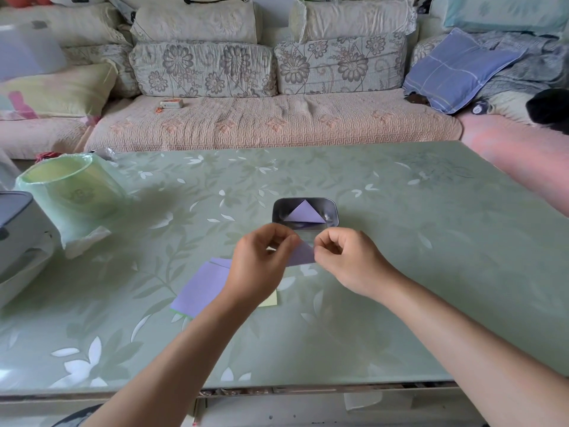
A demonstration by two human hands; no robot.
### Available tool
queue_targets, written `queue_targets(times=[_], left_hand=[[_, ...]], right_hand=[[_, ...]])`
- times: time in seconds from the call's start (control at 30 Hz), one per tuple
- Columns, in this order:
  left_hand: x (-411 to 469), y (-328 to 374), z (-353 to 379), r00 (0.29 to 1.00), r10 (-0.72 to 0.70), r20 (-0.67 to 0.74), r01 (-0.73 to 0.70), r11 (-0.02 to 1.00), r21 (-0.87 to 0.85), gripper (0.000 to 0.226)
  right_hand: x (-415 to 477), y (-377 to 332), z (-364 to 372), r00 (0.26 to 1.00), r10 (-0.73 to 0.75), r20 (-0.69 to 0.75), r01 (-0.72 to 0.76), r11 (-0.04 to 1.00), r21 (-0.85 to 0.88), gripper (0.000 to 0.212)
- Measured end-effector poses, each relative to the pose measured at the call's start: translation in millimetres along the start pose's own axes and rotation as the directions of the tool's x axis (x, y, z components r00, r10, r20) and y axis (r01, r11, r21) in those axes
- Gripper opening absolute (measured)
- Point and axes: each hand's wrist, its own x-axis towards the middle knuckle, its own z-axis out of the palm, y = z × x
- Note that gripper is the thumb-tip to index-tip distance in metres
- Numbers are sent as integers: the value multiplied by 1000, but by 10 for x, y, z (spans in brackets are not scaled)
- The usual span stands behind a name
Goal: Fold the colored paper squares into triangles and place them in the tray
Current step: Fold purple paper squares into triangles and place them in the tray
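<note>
Just short of the metal tray (332, 208), both hands pinch one purple paper piece (303, 254) between them: left hand (261, 260) on its left corner, right hand (341, 257) on its right, likely to keep the crease tight. One purple triangle (304, 212) already lies inside the tray. Unfolded purple squares (200, 288) wait on the desk (400, 272) under the left wrist, with a yellow sheet (269, 300) peeking out.
</note>
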Motion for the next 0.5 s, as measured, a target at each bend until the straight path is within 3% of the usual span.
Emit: queue_targets(times=[0.2,0.33,0.5], left_hand=[[167,-81,-185,987,-101,-127,92,993,-78,13],[177,-78,-211,999,-42,-3,42,998,41,14],[174,-42,-137,993,34,113,-40,998,47,10]], right_hand=[[22,56,-63,999,51,-18,-51,997,-51,18],[39,55,-57,999,19,-50,-20,1000,-15,11],[82,-28,58,996,-84,-21,83,996,-40,8]])
